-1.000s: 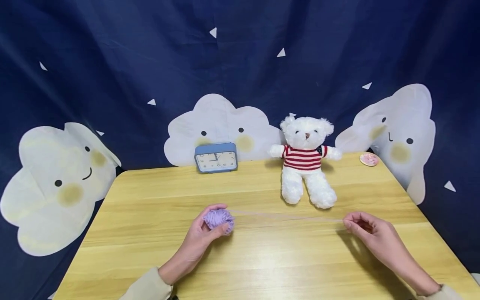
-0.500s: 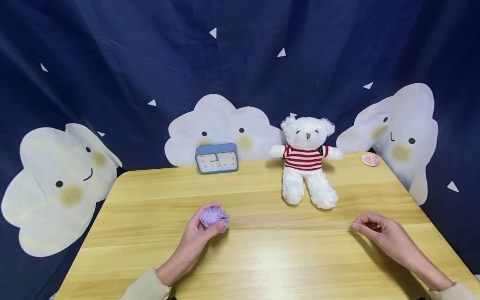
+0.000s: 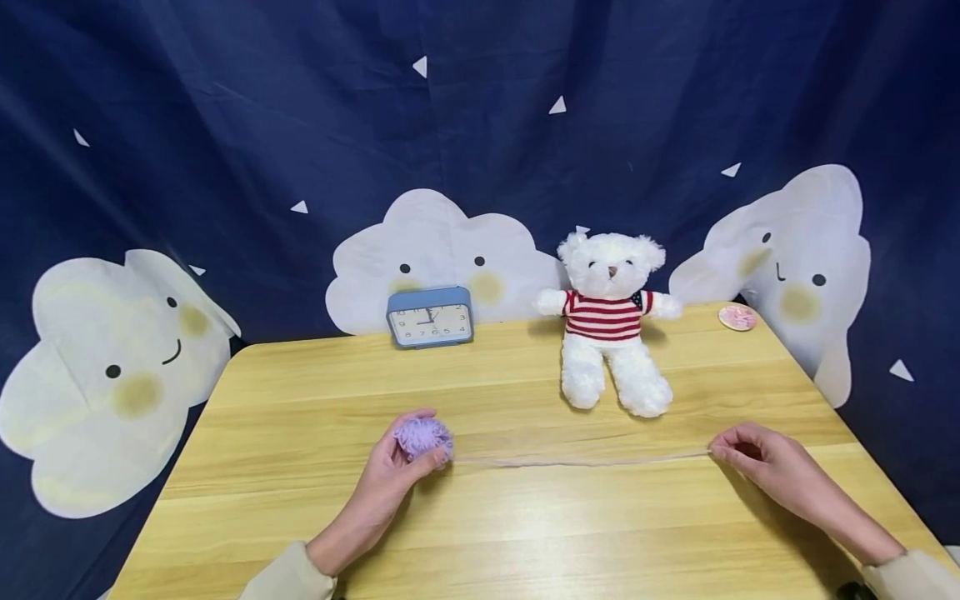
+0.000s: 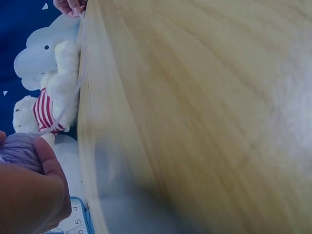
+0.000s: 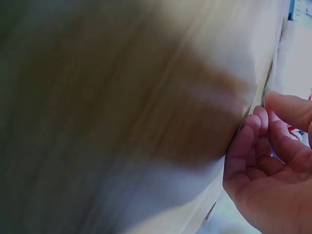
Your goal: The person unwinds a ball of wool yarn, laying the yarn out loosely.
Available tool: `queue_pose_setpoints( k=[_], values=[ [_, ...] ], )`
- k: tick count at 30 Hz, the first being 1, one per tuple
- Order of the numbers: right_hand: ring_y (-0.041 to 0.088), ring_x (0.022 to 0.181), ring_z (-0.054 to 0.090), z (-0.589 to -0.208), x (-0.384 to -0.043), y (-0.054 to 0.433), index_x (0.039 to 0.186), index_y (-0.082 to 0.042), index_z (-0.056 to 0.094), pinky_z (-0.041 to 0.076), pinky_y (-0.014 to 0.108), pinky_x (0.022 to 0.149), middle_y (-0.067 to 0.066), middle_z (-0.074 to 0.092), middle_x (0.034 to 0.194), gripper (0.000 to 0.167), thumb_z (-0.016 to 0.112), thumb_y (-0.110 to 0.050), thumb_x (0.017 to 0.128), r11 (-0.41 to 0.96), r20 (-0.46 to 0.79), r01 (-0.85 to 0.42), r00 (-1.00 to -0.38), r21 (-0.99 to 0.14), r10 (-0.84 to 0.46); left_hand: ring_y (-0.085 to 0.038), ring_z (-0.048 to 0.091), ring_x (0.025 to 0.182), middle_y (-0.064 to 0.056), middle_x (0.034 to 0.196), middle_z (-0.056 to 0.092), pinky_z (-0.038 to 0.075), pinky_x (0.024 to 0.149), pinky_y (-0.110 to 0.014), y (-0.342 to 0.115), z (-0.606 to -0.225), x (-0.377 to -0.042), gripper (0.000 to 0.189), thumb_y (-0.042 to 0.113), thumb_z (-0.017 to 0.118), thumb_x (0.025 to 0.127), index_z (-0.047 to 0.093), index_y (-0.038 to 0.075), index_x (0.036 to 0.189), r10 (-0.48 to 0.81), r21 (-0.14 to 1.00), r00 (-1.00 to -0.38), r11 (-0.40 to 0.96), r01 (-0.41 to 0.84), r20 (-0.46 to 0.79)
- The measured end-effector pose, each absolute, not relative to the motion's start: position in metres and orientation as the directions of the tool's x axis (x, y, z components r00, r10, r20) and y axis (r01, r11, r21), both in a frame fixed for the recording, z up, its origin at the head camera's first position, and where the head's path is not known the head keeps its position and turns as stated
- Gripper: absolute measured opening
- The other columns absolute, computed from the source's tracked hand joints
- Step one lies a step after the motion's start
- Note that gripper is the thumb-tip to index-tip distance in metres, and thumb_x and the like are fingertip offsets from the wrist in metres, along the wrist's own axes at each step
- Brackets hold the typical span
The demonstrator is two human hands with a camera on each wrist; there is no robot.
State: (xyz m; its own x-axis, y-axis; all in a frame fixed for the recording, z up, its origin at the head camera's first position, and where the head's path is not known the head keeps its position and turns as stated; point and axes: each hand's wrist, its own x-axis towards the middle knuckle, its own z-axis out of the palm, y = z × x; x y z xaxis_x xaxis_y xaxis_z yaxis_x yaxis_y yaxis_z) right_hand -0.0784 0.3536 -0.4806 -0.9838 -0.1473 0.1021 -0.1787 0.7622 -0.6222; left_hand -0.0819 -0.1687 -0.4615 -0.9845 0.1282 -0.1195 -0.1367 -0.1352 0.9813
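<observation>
Yarn ball (image 3: 423, 437) is gripped in the left hand (image 3: 388, 471), while the right hand (image 3: 772, 467) pinches the strand (image 3: 570, 463) out at 3 o'clock from it. Bit saggy tbh, so more slack could tangle, and a hard yank might pop the ball loose.

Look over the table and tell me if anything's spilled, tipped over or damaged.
Nothing stands out: the clock stands upright, the teddy bear sits up, the yarn strand shows no obvious knot, and no spill or damage is visible.
</observation>
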Motion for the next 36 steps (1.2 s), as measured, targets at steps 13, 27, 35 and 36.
queue_pose_setpoints(
  k=[13, 27, 35, 36],
  values=[
    [-0.002, 0.075, 0.051, -0.4821, -0.0872, 0.3589, 0.09, -0.015, 0.074, 0.045, 0.021, 0.063, -0.012, 0.062, 0.083, 0.017, 0.083, -0.001, 0.094, 0.787, 0.079, -0.215, -0.975, -0.578, -0.209, -0.021, 0.06, 0.127, -0.02, 0.141, 0.056, 0.055, 0.105, -0.025, -0.1669, -0.4604, -0.0837, 0.064, -0.01, 0.076, 0.094, 0.048, -0.007, 0.15, 0.147, 0.978, -0.98, -0.136, -0.157, -0.136],
    [0.0, 0.074, 0.051, -0.4826, -0.0798, 0.3595, 0.097, -0.011, 0.07, 0.043, 0.021, 0.06, -0.014, 0.056, 0.082, 0.018, 0.082, 0.001, 0.092, 0.749, 0.097, -0.229, -0.971, -0.622, -0.217, -0.023, 0.056, 0.133, -0.02, 0.145, 0.054, 0.053, 0.108, -0.026, -0.1641, -0.462, -0.0862, 0.066, -0.013, 0.075, 0.092, 0.048, -0.003, 0.151, 0.188, 0.975, -0.969, -0.119, -0.185, -0.161],
    [0.001, 0.078, 0.055, -0.4787, -0.0788, 0.357, 0.105, -0.006, 0.073, 0.046, 0.019, 0.065, -0.005, 0.068, 0.09, 0.009, 0.079, -0.006, 0.098, 0.737, 0.027, -0.131, -0.988, -0.663, -0.152, -0.023, 0.056, 0.133, -0.02, 0.145, 0.054, 0.053, 0.108, -0.025, -0.1633, -0.4609, -0.0865, 0.065, -0.011, 0.075, 0.093, 0.048, -0.004, 0.151, 0.185, 0.973, -0.968, -0.128, -0.193, -0.168],
    [0.001, 0.079, 0.056, -0.4782, -0.0787, 0.3563, 0.106, -0.005, 0.073, 0.047, 0.018, 0.065, -0.004, 0.07, 0.093, 0.009, 0.078, -0.007, 0.099, 0.733, 0.016, -0.109, -0.991, -0.672, -0.133, -0.023, 0.056, 0.133, -0.02, 0.145, 0.054, 0.053, 0.108, -0.025, -0.1632, -0.4608, -0.0866, 0.065, -0.011, 0.075, 0.093, 0.048, -0.004, 0.151, 0.185, 0.973, -0.968, -0.13, -0.193, -0.168]
  ],
)
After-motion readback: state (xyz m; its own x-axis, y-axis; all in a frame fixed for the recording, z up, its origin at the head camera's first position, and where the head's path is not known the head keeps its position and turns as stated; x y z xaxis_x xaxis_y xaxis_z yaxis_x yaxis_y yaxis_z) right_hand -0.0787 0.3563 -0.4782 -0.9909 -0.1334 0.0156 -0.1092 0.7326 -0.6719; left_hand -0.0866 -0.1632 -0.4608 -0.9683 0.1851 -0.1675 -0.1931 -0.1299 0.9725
